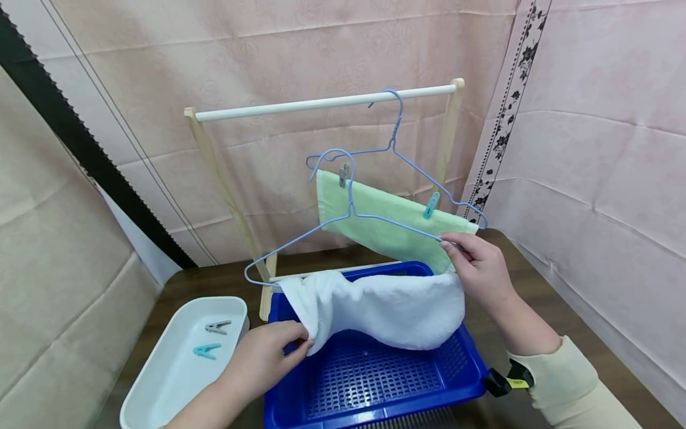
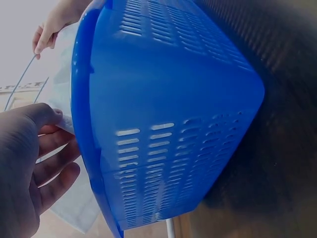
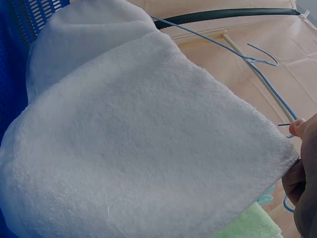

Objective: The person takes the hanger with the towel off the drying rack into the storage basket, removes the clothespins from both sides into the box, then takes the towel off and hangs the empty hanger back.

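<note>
My right hand [image 1: 477, 268] grips one end of a blue wire hanger [image 1: 351, 201], held up in front of a drying rack. A corner of a white towel [image 1: 386, 307] is in the same grip; in the right wrist view the towel [image 3: 129, 119] spreads out from those fingers. The towel sags along the hanger's lower side, over a blue basket [image 1: 370, 378]. At its left end my left hand [image 1: 268, 357] pinches the towel's edge between thumb and fingers. The left wrist view has this hand [image 2: 39, 158] beside the basket's rim.
A second blue hanger [image 1: 395, 128] hangs on the rack's white rod [image 1: 300, 106]. Clothespins, one grey [image 1: 343, 176] and one teal [image 1: 431, 205], clip a green cloth [image 1: 370, 205] to it. On the left stands a white tray [image 1: 145, 372] with a grey clothespin [image 1: 217, 327] and a teal clothespin [image 1: 206, 351].
</note>
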`<action>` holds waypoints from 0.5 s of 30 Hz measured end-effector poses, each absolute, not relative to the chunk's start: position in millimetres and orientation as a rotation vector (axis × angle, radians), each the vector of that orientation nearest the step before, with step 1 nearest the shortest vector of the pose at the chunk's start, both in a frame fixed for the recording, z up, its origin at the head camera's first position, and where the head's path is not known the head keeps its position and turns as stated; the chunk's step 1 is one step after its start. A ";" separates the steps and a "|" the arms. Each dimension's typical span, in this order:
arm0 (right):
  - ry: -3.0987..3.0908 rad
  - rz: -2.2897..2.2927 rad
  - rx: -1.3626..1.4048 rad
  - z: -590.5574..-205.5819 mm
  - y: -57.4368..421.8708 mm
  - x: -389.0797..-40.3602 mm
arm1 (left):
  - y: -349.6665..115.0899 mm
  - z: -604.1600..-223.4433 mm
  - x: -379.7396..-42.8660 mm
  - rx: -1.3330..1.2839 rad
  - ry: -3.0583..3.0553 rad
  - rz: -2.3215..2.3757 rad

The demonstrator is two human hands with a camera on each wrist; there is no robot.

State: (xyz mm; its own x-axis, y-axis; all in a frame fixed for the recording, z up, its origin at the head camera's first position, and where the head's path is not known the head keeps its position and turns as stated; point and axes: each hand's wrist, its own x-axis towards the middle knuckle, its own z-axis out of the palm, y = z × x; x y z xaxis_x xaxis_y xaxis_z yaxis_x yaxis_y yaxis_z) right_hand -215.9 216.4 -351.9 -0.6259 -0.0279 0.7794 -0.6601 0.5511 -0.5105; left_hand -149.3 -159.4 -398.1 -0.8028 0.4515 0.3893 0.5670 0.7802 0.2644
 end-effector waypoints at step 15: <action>-1.964 1.074 0.628 -353.3 217.6 -217.5 | -163.0 -398.8 -147.0 -0.441 -2.744 -0.657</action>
